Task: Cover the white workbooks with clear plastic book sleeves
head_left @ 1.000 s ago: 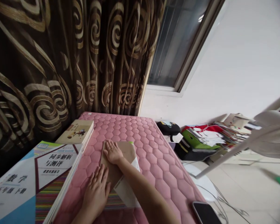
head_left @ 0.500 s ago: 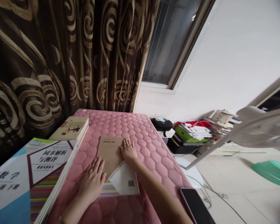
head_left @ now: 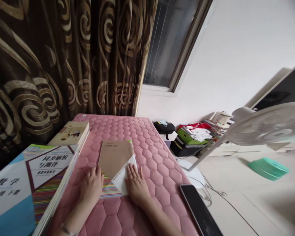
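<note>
A brown and white book [head_left: 116,157] with a striped lower corner lies flat on the pink quilted mattress [head_left: 118,218]. My left hand [head_left: 92,185] rests at the book's lower left edge, fingertips touching it, its fingers close together and slightly bent; nothing shows gripped in it. My right hand [head_left: 137,185] lies flat over the book's lower right edge, fingers spread. Left of my left hand is a stack of large workbooks [head_left: 49,177] with blue, white and striped covers. Behind that stack sits a smaller pile of beige books [head_left: 71,133].
A dark phone [head_left: 199,209] lies at the mattress's right edge. Beyond are a white fan [head_left: 267,126] with cables on the floor, a green basin [head_left: 269,168] and piled papers and bags [head_left: 196,137]. A patterned curtain [head_left: 88,65] hangs behind the mattress.
My right hand has moved from the book's upper right edge down to its lower right side. My left hand has shifted slightly left. The view has turned a little to the right.
</note>
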A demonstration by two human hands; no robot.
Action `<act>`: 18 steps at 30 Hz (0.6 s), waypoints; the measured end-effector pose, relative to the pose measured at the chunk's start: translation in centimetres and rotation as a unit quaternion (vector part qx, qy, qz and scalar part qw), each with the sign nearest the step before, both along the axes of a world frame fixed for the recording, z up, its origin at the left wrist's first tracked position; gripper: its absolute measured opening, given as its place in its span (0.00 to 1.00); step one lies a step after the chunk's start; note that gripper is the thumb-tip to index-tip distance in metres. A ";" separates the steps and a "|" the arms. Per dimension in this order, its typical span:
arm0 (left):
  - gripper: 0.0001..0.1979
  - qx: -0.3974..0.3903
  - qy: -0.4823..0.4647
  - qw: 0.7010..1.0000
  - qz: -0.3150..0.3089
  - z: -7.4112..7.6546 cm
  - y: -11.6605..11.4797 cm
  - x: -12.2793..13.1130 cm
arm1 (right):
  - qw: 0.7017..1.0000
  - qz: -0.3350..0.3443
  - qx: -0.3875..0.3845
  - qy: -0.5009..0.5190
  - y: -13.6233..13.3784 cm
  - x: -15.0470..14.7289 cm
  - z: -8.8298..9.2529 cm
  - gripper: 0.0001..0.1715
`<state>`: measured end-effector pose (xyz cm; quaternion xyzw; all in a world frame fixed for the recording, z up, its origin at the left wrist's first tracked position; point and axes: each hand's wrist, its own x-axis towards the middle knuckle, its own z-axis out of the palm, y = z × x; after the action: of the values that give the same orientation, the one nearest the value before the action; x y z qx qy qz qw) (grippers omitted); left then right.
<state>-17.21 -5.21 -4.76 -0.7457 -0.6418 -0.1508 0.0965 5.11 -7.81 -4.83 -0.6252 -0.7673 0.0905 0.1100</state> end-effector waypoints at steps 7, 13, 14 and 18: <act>0.11 -0.157 -0.125 0.975 0.096 3.5 1.0 0.8 | 1.000 0.013 -0.016 -0.012 0.4 -2.4 -0.1 0.35; 0.07 -0.248 -0.234 0.937 0.080 4.8 2.8 -0.9 | 0.999 0.033 -0.021 0.021 0.4 -3.9 -0.1 0.36; 0.09 -0.258 -0.248 0.931 0.077 4.9 2.8 -1.1 | 0.999 0.031 -0.024 0.028 0.4 -3.9 0.0 0.36; 0.11 -0.267 -0.326 0.905 0.056 5.6 1.9 -1.2 | 0.996 0.023 -0.058 0.058 0.9 -4.1 0.7 0.36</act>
<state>-18.46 -3.32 0.81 -0.6154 -0.6946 -0.2028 -0.3126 0.97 -6.92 -4.10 -0.6066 -0.7673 0.1732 0.1154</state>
